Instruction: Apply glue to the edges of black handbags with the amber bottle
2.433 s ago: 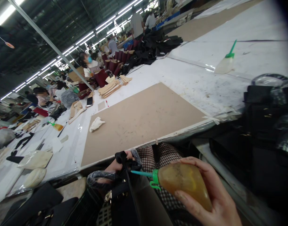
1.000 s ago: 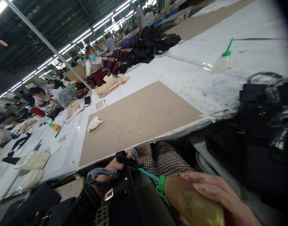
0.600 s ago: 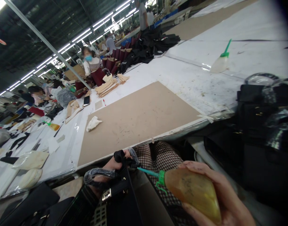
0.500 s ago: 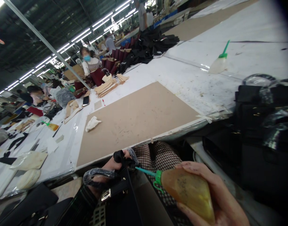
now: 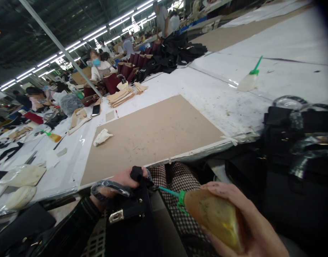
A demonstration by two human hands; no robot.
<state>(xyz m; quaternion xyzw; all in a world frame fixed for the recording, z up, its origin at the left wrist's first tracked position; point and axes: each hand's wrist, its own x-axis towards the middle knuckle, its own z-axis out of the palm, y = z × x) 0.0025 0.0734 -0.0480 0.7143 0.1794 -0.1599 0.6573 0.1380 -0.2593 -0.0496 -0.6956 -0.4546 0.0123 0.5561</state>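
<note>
Your work on the black handbag (image 5: pixel 135 230) looks partway along: its metal lock plate (image 5: pixel 116 216) and plastic-wrapped handle (image 5: pixel 117 188) appear already fitted, while the bunched black material (image 5: pixel 137 173) at its upper edge seems to be the part left to deal with. You have that handbag low in front of you, tilted, with your left hand (image 5: pixel 125 177) closed around the bunched material and the wrapped handle looped about your wrist. To the right of the handbag, your right hand (image 5: pixel 245 217) wraps around an amber-filled squeeze bottle (image 5: pixel 212 214), its teal nozzle (image 5: pixel 167 192) pointing at the handbag's upper edge. Whether the tip touches, or any liquid is already on there, you cannot tell from this view. Beyond the handbag lies a tan board (image 5: pixel 158 134) with a crumpled white tissue (image 5: pixel 102 137); well to the handbag's right are more black bags (image 5: pixel 289 171).
</note>
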